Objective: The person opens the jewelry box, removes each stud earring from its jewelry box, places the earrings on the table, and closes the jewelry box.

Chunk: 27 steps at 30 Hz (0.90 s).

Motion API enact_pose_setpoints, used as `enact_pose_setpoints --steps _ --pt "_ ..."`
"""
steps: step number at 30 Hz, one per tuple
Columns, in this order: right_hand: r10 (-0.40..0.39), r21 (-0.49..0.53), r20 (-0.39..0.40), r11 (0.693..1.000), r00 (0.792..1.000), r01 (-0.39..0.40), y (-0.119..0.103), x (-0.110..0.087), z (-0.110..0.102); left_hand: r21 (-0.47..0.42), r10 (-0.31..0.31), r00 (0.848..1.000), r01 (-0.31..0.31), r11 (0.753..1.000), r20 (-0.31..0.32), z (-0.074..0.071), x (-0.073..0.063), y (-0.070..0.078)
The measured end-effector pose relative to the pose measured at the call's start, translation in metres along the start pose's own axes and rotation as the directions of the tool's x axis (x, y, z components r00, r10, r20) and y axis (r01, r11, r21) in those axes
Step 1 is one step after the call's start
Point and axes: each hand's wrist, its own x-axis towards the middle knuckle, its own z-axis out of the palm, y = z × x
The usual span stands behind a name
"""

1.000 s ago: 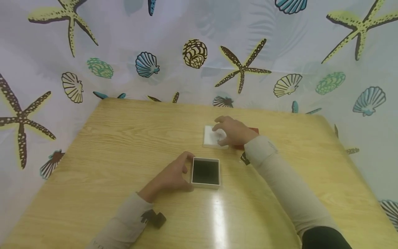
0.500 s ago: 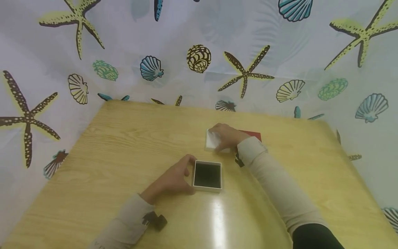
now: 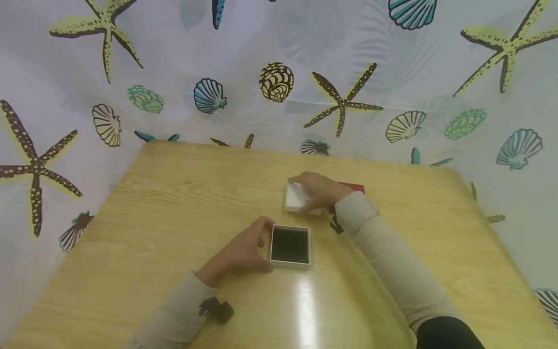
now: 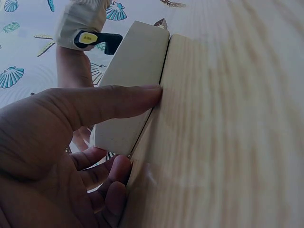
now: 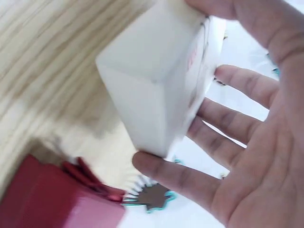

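Note:
A shallow square white box [image 3: 290,246] with a dark inside stands open-topped on the table. My left hand [image 3: 243,249] holds its left side, the thumb at the near corner and the fingers round the far one; in the left wrist view the thumb lies along the box's pale side wall [image 4: 133,71]. Farther back, my right hand [image 3: 320,190] grips a white box lid [image 3: 296,196] between thumb and fingers. The right wrist view shows the lid [image 5: 137,80] tilted, with faint reddish print on one face. Its underside is hidden.
A red item [image 3: 353,187] lies just right of the lid, partly behind my right hand; up close this red item [image 5: 71,194] has a ribbon-like strip. The wooden table [image 3: 196,184] ends at a hanging cloth [image 3: 244,43] printed with shells and starfish.
My right hand has come down onto the white lid, closed its fingers round it and lifted it slightly. The left hand has stayed at the open box.

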Motion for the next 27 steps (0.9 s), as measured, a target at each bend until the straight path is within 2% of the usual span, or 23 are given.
enact_pose_setpoints --steps 5,13,20,27 --pt "-0.031 0.029 -0.02 0.999 0.999 0.032 -0.02 -0.013 -0.008 -0.004 -0.004 1.0 0.004 1.0 -0.01 0.0 -0.002 0.001" --pt "-0.063 -0.003 -0.034 0.998 0.997 0.063 -0.049 -0.032 -0.01 -0.005 0.007 1.0 -0.007 1.0 -0.015 0.0 -0.003 0.003" --pt "-0.056 0.011 -0.018 0.998 0.998 0.056 -0.066 -0.046 -0.002 0.008 0.001 1.0 -0.001 1.0 -0.011 0.0 -0.002 0.0" --pt "-0.068 0.019 0.0 0.998 0.998 0.068 -0.083 -0.057 0.01 0.005 0.028 1.0 -0.028 1.0 0.003 0.0 -0.004 -0.001"
